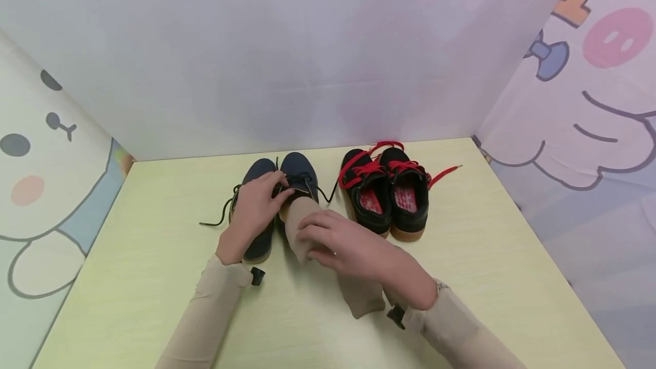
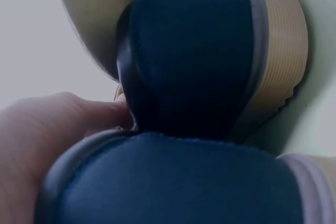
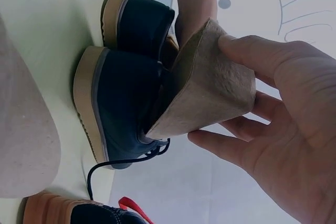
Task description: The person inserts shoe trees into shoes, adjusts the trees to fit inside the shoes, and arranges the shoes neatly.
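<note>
the right hand point(image 1: 353, 246) holds a beige insert point(image 1: 299, 226) between thumb and fingers, gripping it near its outer end; in the right wrist view the fingers are spread behind it, with the thumb at its upper edge. the insert's other end sits in the opening of the right navy shoe point(image 1: 297, 164), so it slopes out over the heel toward the person. the left hand point(image 1: 253, 204) reaches over the left navy shoe point(image 1: 259, 171) and pinches the tongue of the right one, thumb and forefinger close together by its laces.

the two navy shoes stand side by side, soles down, toes toward the back wall point(image 1: 307, 73). a black lace point(image 1: 328, 202) trails from the right shoe, and another hangs out to the left of the pair. below the right hand a second insert point(image 1: 361, 295) lies on the pale surface point(image 1: 154, 244), partly hidden by that hand and forearm.

to the right, near the navy pair, stand two black shoes point(image 1: 410, 221) with red laces point(image 1: 368, 168), toes also toward the wall; one lace end stretches out to the right. cartoon animals decorate both side panels point(image 1: 615, 95).
</note>
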